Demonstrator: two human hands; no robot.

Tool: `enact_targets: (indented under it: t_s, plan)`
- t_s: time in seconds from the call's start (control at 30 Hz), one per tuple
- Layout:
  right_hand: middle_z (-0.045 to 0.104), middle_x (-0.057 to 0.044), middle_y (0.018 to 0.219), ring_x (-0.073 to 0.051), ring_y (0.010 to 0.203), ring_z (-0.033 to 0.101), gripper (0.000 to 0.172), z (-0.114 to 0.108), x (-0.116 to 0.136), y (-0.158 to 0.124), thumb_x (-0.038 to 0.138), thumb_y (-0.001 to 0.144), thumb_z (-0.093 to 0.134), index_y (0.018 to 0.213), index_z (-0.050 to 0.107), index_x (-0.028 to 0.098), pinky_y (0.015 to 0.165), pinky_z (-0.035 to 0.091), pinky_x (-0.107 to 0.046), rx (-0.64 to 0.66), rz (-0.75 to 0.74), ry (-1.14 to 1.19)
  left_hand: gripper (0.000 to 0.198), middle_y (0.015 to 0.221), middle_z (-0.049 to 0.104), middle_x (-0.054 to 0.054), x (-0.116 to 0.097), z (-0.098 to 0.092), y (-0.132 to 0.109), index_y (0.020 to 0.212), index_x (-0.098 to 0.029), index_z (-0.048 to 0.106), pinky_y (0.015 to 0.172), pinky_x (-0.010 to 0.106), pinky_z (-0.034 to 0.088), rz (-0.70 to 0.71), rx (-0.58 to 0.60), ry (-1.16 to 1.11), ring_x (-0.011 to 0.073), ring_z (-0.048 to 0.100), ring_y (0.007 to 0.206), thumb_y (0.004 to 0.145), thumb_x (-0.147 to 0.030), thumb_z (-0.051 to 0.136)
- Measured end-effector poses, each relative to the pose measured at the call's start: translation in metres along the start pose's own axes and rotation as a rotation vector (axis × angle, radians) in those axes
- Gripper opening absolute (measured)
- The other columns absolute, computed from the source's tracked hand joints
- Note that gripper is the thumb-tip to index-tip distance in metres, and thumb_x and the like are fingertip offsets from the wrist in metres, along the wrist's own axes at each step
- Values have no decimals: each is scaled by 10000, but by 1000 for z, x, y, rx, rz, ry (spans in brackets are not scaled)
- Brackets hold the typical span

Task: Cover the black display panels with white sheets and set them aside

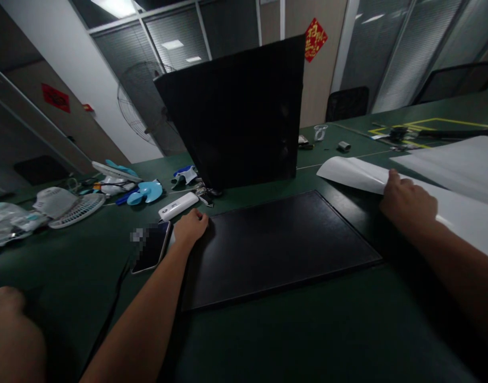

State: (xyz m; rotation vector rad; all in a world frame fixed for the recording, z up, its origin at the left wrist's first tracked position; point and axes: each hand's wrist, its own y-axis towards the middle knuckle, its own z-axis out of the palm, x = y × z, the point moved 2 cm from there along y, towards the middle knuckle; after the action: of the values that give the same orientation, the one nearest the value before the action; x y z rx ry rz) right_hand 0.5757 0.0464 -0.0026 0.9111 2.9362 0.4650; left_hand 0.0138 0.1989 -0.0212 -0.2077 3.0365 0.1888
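White sheet (358, 174), nearer of two, right side of worktop (308, 335): edge in closed grip of right hand (409, 202). Flat black panel (279, 247), one: left hand (191, 226) at edge, closure indeterminable.

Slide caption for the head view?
Left hand at the edge of a flat black panel, right hand on a curled white sheet, green tabletop below.
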Motion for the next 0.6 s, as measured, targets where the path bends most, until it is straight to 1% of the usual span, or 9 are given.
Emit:
enact_targets:
  t_s: [0.07, 0.13, 0.23, 0.3, 0.37, 0.47, 0.57, 0.6]
  plan:
    - [600, -306, 1260, -425, 1122, 653, 590, -1, -1, 0, 270, 1053, 324, 1614, 292, 93, 786, 461, -463, 16, 6, -35, 449, 1112, 798, 145, 6, 2, 4, 1137, -245, 706, 899, 453, 550, 23, 16, -26, 387, 737, 1120, 1001, -581, 442]
    - [589, -294, 1273, -431, 1120, 659, 601, -1, -1, 0, 296, 1031, 386, 1598, 305, 112, 758, 468, -446, 38, -3, -72, 469, 1117, 803, 121, 10, 3, 6, 1160, -256, 707, 897, 432, 543, 55, 19, -59, 371, 737, 1121, 1007, -601, 428]
    - [545, -282, 1345, -448, 1133, 664, 640, -3, 3, -2, 385, 984, 496, 1557, 345, 142, 737, 487, -445, 82, 18, -103, 457, 1085, 808, 79, 13, 3, 7, 1174, -263, 713, 835, 371, 535, 120, 27, -127, 320, 748, 1059, 1014, -587, 434]
    - [504, -292, 1394, -452, 1109, 682, 632, -5, 10, -7, 439, 988, 476, 1534, 364, 141, 729, 501, -454, 115, 31, -113, 412, 1054, 807, 53, 12, 3, 7, 1181, -271, 717, 783, 336, 524, 164, 34, -160, 282, 752, 1000, 1006, -552, 471]
    - [494, -299, 1398, -444, 1077, 702, 589, -9, 20, -12, 446, 1008, 403, 1501, 401, 125, 725, 515, -459, 142, 9, -132, 360, 1037, 803, 33, 12, 3, 6, 1176, -284, 721, 757, 317, 515, 187, 30, -173, 259, 750, 969, 987, -515, 520]
    - [592, -256, 1297, -428, 1069, 715, 485, -12, 34, -18, 419, 1007, 355, 1345, 551, 131, 746, 541, -467, 221, -40, -170, 325, 1019, 799, 25, 13, 5, 7, 1172, -294, 724, 768, 315, 515, 190, 8, -173, 257, 746, 972, 973, -482, 548]
    - [697, -216, 1153, -413, 1046, 732, 390, -8, 40, -20, 421, 972, 400, 1091, 680, 178, 748, 562, -462, 324, -59, -185, 321, 1010, 800, 40, 16, 7, 8, 1161, -293, 733, 795, 329, 524, 186, -17, -184, 276, 747, 999, 974, -474, 546]
    - [718, -214, 1106, -404, 1010, 745, 367, -5, 39, -19, 418, 956, 421, 1011, 702, 189, 733, 566, -458, 333, -78, -180, 316, 1010, 800, 44, 16, 8, 9, 1151, -294, 737, 804, 334, 528, 186, -23, -194, 282, 747, 1007, 973, -472, 546]
